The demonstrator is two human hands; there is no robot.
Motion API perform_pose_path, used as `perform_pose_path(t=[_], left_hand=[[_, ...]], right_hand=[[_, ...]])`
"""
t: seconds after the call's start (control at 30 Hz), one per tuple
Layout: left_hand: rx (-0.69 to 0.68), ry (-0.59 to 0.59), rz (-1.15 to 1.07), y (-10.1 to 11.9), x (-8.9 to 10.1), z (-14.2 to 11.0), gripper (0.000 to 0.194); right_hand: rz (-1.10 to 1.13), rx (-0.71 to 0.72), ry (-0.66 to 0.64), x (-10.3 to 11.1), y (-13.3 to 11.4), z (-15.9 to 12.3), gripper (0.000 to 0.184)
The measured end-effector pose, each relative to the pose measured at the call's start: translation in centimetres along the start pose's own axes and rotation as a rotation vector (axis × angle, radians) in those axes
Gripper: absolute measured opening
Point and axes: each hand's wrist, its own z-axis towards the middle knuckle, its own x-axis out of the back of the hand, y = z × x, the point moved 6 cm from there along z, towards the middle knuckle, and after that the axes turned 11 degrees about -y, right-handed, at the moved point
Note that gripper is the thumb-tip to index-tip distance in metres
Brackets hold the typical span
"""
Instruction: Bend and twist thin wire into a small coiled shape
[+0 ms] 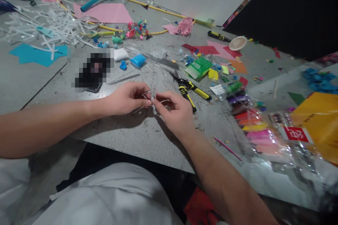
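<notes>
Near the table's front edge, my left hand pinches a thin, bent silvery wire between thumb and fingers. My right hand meets it from the other side, thumb and fingertips closed on the same wire, which curls into a small loop between the hands. Its exact shape is partly hidden by my fingers. Just beyond my right hand lie pliers with yellow and black handles. Loose straight wires rest beyond my left hand, close to a blue clay packet and a small blue clay lump.
A phone with its screen blurred lies at left, before shredded white paper strips. Colored clay packs and a yellow envelope fill the right. A green packet, pink paper and a cutter lie farther back.
</notes>
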Motion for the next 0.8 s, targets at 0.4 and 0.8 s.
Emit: perform_pose_path(t=[0.4, 0.8], left_hand=[[-0.016, 0.027, 0.091, -0.24, 0.38, -0.04, 0.032], [-0.030, 0.104, 0.116, -0.22, 0.37, -0.14, 0.037]], right_hand=[[-0.072, -0.020, -0.056, -0.67, -0.58, -0.12, 0.017], [0.007, -0.063, 0.056, -0.66, -0.26, -0.45, 0.012]])
